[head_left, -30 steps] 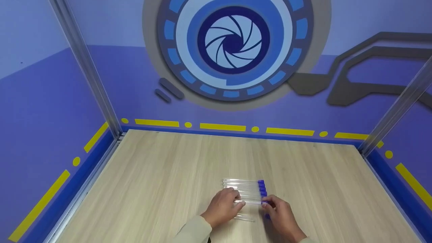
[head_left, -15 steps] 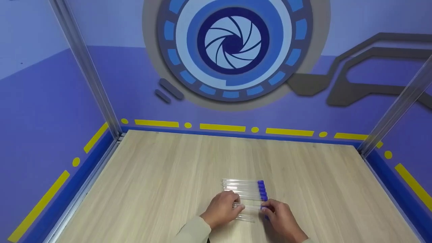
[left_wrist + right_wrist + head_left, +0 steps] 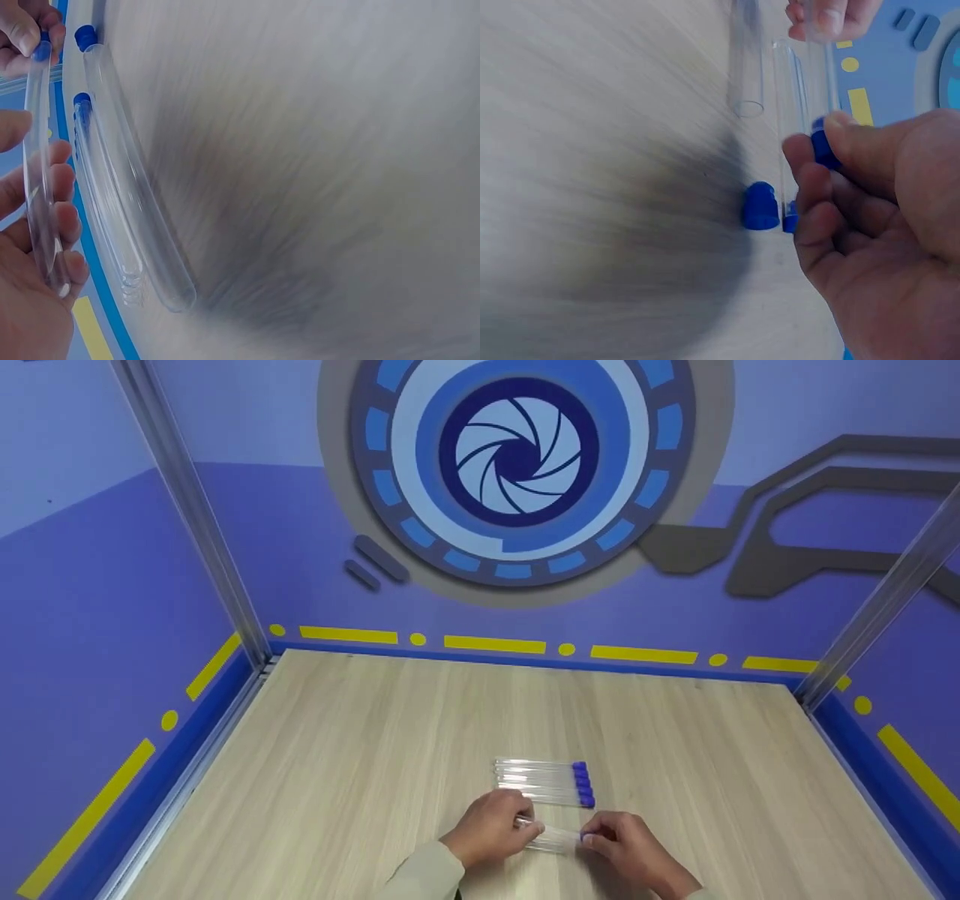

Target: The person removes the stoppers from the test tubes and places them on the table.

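A clear test tube [image 3: 556, 834] is held between both hands above the table. My left hand [image 3: 491, 829] grips its rounded end, with thumb and fingers about the glass in the left wrist view. At the other end, my right hand [image 3: 634, 847] pinches the blue cap [image 3: 825, 146], which sits at the tube's mouth. Whether it is fully seated I cannot tell. Under the held tube lies an uncapped test tube [image 3: 748, 75], its open mouth facing a loose blue cap [image 3: 761, 208]. Just beyond the hands, several capped test tubes [image 3: 536, 781] lie side by side, caps to the right.
The wood-grain table [image 3: 360, 750] extends around the tubes. Blue printed walls [image 3: 285, 540] enclose it at the back and sides, with metal posts [image 3: 199, 517] at the back corners.
Both hands have shifted a little toward the person, carrying the held tube away from the row. Its capped end has come nearer, so the tube lies over the uncapped one.
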`<action>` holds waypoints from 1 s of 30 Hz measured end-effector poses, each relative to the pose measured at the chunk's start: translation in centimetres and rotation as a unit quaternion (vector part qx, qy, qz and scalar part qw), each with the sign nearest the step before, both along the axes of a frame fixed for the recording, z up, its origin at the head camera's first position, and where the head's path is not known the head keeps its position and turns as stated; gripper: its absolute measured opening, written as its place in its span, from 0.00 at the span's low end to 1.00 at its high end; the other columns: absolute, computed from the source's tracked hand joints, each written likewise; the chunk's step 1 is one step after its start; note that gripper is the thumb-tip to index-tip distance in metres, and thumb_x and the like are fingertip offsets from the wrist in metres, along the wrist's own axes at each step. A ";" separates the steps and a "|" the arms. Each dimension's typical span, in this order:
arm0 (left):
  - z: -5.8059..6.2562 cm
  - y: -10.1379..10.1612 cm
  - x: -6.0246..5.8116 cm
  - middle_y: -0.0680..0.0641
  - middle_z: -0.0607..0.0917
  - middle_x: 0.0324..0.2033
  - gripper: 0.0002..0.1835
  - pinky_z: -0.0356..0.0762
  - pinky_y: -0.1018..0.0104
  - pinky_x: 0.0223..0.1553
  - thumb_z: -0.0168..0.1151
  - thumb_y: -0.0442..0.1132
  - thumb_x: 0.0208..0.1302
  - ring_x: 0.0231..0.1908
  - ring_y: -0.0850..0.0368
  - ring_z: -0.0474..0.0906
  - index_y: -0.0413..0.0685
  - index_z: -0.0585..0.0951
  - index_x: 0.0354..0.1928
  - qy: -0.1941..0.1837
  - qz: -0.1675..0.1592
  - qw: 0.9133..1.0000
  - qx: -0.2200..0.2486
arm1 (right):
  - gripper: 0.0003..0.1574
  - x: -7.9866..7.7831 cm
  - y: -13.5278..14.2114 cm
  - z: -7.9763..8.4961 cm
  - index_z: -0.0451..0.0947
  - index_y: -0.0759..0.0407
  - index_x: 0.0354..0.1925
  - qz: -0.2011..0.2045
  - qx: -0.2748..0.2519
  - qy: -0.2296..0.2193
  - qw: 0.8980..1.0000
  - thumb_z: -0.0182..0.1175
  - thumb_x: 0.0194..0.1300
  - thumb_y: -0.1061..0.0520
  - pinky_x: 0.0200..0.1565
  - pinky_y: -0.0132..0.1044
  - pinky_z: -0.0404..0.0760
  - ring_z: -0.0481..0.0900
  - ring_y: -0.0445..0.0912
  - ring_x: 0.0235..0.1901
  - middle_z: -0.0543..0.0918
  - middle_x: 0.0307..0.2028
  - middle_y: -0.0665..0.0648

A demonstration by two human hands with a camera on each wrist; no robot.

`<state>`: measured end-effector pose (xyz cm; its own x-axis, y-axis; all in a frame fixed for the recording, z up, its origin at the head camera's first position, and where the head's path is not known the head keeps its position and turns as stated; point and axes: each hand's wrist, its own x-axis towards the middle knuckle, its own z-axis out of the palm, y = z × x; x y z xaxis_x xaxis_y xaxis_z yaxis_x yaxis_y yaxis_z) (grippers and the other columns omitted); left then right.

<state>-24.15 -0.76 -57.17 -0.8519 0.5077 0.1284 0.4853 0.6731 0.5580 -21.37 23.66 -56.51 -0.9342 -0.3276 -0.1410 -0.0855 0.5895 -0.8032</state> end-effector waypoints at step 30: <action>0.1 -0.5 -0.4 0.62 0.71 0.22 0.13 0.64 0.76 0.28 0.61 0.47 0.62 0.24 0.71 0.64 0.54 0.78 0.21 -0.053 0.003 0.993 0.102 | 0.13 0.5 -0.6 0.3 0.79 0.67 0.45 -0.124 -0.108 -0.013 0.986 0.59 0.66 0.58 0.37 0.31 0.77 0.76 0.42 0.34 0.81 0.35 0.55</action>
<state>-24.51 -1.25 -57.08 -0.8687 0.4757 0.1384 0.4138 0.5430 0.7307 -20.88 23.03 -56.22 -0.9863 -0.1148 -0.1184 0.0623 0.4055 -0.9120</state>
